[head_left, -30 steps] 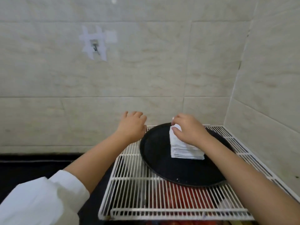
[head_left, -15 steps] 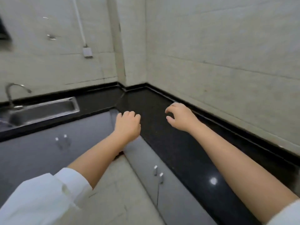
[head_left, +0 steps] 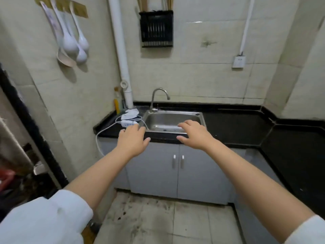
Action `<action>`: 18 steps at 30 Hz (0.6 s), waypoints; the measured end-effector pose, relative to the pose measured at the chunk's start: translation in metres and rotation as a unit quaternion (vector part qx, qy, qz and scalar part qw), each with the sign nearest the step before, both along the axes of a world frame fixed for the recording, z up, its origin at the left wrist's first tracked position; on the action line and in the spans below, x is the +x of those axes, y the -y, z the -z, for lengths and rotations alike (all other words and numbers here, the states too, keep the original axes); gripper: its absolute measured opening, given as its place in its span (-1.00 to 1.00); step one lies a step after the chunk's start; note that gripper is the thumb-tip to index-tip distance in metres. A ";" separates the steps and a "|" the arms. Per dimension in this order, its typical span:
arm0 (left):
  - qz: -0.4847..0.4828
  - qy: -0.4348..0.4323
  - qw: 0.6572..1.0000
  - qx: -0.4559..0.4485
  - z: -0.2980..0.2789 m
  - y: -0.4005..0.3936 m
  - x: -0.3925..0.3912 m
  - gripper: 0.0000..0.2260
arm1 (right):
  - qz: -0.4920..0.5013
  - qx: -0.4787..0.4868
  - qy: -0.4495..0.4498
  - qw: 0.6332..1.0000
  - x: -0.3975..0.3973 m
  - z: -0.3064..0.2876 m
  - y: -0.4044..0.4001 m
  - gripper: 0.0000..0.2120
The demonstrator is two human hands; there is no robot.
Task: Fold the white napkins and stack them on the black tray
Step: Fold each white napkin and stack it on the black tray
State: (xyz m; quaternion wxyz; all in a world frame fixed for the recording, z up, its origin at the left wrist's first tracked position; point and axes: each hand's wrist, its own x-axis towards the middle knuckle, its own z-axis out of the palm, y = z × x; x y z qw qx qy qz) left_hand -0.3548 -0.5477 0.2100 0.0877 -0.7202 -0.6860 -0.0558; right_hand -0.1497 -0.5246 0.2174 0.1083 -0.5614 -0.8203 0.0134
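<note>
A small tiled kitchen corner is seen from the head view. A black table (head_left: 246, 127) runs along the far wall and turns toward the near right. A steel sink (head_left: 173, 121) is set into it, with a curved tap (head_left: 159, 97) at its far left corner. Grey cabinet doors (head_left: 177, 169) with two small handles are fitted beneath the sink. The floor (head_left: 158, 221) is tiled pale and marked with dark stains.

On the far wall a white pipe (head_left: 121, 50) is fixed upright, with a black rack (head_left: 156, 29) hung to its right and a white socket (head_left: 238, 62) further right. White ladles (head_left: 72, 43) are hung on the left wall. A white cable (head_left: 112, 127) and a small white unit are laid on the table left of the sink, near a yellow bottle (head_left: 116, 104).

Both arms are stretched forward, with white sleeves pushed back. The left hand (head_left: 132, 140) is held palm down in front of the table's near edge, fingers relaxed and slightly spread, with nothing held. The right hand (head_left: 194, 134) is held over the sink's near rim, fingers loosely extended, likewise empty. Whether either hand touches the table cannot be told.

The white napkins and the black tray are not in view.
</note>
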 end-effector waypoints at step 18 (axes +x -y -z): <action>-0.169 0.067 0.979 -0.091 0.055 -0.368 -0.243 -0.60 | -0.076 -0.110 0.003 0.991 -0.248 0.057 -0.433 -0.55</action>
